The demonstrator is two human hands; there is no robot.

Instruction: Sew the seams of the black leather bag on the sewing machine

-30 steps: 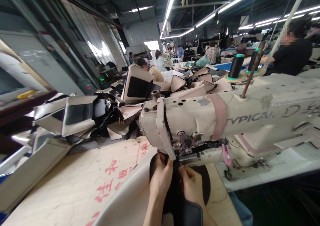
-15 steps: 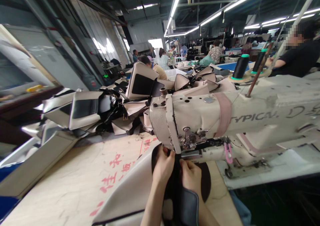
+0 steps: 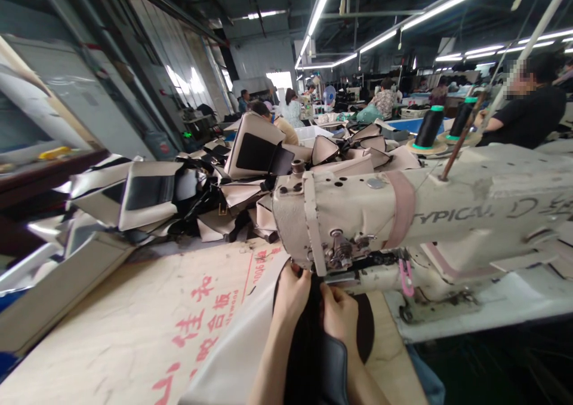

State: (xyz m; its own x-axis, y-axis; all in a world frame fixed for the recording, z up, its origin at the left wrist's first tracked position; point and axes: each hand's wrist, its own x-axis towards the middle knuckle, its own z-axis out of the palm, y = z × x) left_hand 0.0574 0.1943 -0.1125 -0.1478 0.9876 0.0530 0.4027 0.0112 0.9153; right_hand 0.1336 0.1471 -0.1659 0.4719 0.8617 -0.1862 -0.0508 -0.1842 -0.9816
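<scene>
Under the head of a sewing machine, my left hand is closed on the edge of a beige and black leather bag piece, its fingertips close to the needle area. My right hand pinches the black part of the same piece just right of it, thumb and fingers together. The beige panel spreads to the left over the plywood table top. Black material runs down between my forearms, and a dark padded flap lies by my right wrist. The machine head hides the stitching spot.
Beyond the plywood, unfinished beige and black bags lie heaped. Black thread spools stand behind the machine. A pink clip-like piece hangs below its arm. A person in black sits at the right; other people work farther back.
The beige panel has slid down and right, uncovering more red lettering on the plywood. Both hands keep their grip close to the machine head. The view has shifted slightly.
</scene>
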